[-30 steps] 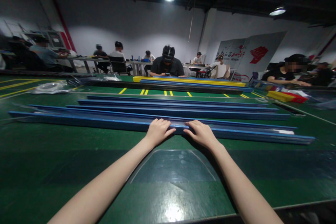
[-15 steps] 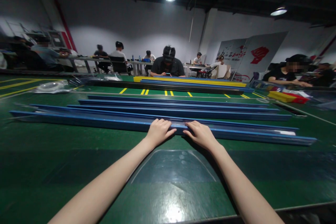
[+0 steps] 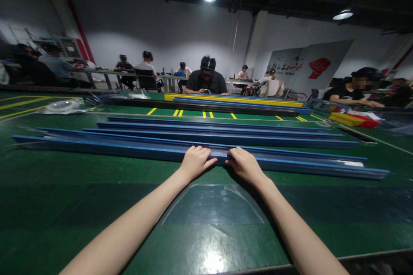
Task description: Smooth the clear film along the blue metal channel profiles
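The right hand [image 3: 244, 164] has just curled its fingers more, while the left hand [image 3: 194, 162] stays half closed. Both hold the near wall of the front blue channel [image 3: 129, 152], unmoved on the table [image 3: 206, 240], so the grip seems firmer now

Your hands [image 3: 222, 160] rest on a plain blue channel [image 3: 161, 154], with a white piece [image 3: 351, 163] at its right end; the lengths behind [image 3: 219, 138] are blue too. Your worktop [image 3: 80, 172] is green, striped with yellow lines [image 3: 210, 114]. Farther off you see black [image 3: 193, 106] and yellow strips [image 3: 258, 102], and a grey panel [image 3: 338, 58] printed with a red fist [image 3: 319, 68].
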The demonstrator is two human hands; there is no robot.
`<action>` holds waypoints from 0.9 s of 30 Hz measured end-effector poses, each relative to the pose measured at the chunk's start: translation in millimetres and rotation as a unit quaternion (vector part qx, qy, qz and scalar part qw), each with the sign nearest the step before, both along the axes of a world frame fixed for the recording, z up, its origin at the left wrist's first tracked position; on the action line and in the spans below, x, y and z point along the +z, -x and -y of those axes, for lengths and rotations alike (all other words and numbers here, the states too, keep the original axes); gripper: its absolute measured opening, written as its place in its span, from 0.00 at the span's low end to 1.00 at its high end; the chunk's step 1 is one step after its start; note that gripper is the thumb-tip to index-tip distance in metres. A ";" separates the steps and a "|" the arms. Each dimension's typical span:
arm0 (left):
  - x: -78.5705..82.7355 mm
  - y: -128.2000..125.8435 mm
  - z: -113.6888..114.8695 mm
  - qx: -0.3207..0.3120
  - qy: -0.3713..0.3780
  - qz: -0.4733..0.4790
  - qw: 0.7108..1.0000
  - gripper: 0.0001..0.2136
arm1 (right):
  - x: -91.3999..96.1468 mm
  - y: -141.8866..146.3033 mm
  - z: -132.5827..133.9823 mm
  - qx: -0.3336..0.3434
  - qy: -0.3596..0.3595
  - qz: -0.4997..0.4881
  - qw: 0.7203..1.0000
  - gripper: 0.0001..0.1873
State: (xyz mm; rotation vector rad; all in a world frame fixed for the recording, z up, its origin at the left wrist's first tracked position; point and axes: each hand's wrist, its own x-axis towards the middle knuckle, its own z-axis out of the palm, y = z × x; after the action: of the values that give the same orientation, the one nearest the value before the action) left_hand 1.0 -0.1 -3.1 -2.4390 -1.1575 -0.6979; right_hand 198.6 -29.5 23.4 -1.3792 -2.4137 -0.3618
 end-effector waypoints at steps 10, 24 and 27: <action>3.2 -0.1 3.3 -0.010 -0.032 -0.020 0.999 0.15 | 9.3 -3.1 -2.1 -0.018 0.017 0.050 0.998 0.04; 3.5 -0.8 2.0 -0.014 -0.072 -0.009 0.997 0.15 | 21.2 -30.4 5.0 -0.088 0.086 0.025 0.992 0.06; 3.1 -0.6 2.1 -0.006 -0.071 -0.010 0.997 0.17 | 21.2 -37.5 5.5 -0.105 0.095 0.017 0.990 0.06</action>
State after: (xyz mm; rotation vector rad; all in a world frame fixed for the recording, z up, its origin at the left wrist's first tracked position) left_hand 1.6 -2.2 0.1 -2.3314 -1.0488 -0.7317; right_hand 236.1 -35.0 44.6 -1.7311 -2.3855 -0.2124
